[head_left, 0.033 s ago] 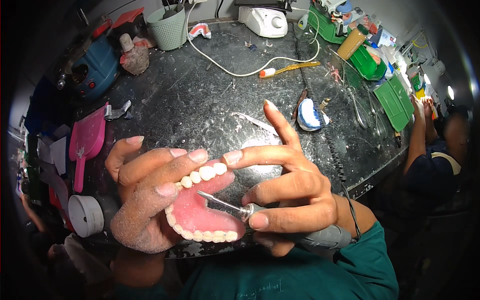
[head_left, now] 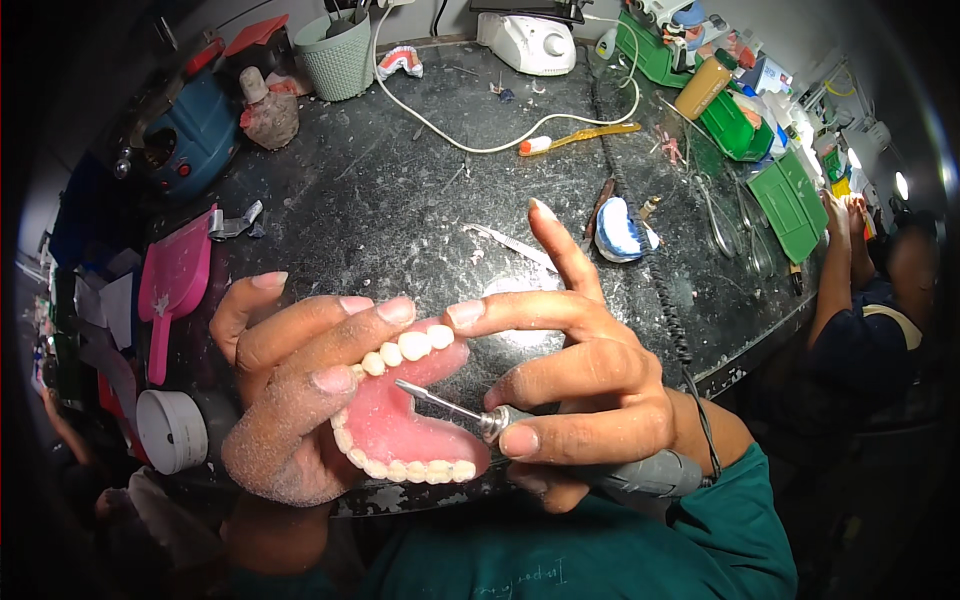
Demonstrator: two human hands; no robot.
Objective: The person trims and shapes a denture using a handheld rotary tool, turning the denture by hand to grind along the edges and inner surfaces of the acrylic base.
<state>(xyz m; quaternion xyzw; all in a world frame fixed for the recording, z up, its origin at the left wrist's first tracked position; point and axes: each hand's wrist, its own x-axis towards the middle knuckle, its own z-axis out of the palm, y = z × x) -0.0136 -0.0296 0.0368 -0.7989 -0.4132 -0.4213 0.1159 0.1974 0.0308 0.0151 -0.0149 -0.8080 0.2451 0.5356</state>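
Observation:
My left hand point(head_left: 290, 400), dusted with white powder, holds a pink denture point(head_left: 395, 435) with white teeth just above the near edge of the dark worktop point(head_left: 400, 200). My right hand point(head_left: 590, 380) grips a grey rotary handpiece point(head_left: 640, 475). Its thin metal bur point(head_left: 430, 398) points left and touches the inner pink surface of the denture. My right index fingertip rests on the upper row of teeth, and my right little finger sticks up.
On the worktop lie a blue and white dental cast point(head_left: 618, 230), a pink scoop point(head_left: 175, 280), a white round tub point(head_left: 170, 430), a green basket point(head_left: 338, 55), a white machine point(head_left: 527, 42) with a cable, and green trays point(head_left: 790, 200). Another person point(head_left: 860, 320) works at the right.

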